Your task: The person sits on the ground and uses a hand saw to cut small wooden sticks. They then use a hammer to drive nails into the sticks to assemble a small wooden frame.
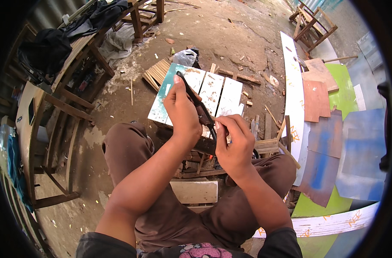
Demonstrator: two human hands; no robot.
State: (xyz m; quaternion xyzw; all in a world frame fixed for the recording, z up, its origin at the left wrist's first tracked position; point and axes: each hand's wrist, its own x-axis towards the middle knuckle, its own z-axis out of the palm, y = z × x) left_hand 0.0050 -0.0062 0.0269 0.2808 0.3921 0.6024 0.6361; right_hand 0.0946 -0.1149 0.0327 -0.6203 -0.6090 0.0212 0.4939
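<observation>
My left hand (pixel 180 109) is closed around a long, narrow dark object (pixel 203 112) with a brownish middle part. Its thumb lies along the upper end. The object slants down to the right, above a low work surface (pixel 209 95) of white and teal boards with gaps between them. My right hand (pixel 235 142) is closed at the object's lower end, thumb and forefinger pinched together. A thin, light-coloured sliver seems to show by those fingertips, but I cannot make out what they hold. The exact kind of the dark object is unclear.
Thin wooden strips (pixel 156 73) and a clear plastic bag (pixel 185 57) lie by the boards. A wooden bench (pixel 77 49) bearing dark cloth stands left. Painted sheets (pixel 318 167) and a hammer (pixel 302 63) are at right. Wood scraps (pixel 266 146) lie near my right knee.
</observation>
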